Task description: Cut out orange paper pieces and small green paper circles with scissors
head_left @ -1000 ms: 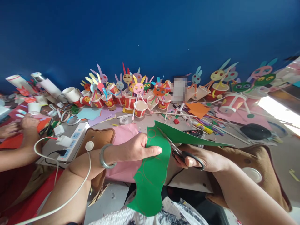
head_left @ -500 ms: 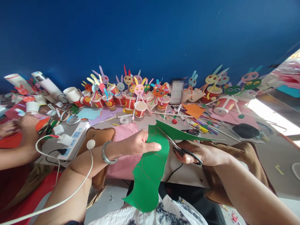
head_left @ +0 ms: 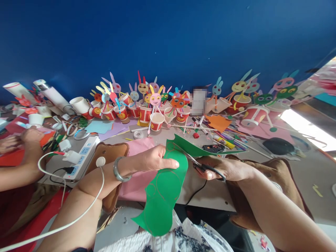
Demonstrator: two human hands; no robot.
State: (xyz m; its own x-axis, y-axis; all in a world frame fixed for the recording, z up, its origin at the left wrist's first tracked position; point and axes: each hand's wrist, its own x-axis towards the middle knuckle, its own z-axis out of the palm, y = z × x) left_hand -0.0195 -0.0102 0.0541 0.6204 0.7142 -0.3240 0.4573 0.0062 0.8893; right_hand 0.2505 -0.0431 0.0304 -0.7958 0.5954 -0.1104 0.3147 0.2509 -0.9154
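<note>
A sheet of green paper with circles drawn on it hangs from my left hand, pinched between thumb and fingers near its upper end. My right hand is closed around black-handled scissors, whose blades lie on the upper part of the sheet, at a cut. A long green flap sticks out to the right above the blades. The sheet's curved lower end hangs over my white patterned clothing. Pink paper lies under my left wrist.
Paper cups with paper rabbit figures line the blue wall. A white power strip stands at left, with a white cable crossing my left forearm. Another person's hands are at far left. Pens and orange paper lie at right.
The lower part of the green sheet has swung slightly left. The scissors stay at nearly the same place on the paper, and both hands keep their hold.
</note>
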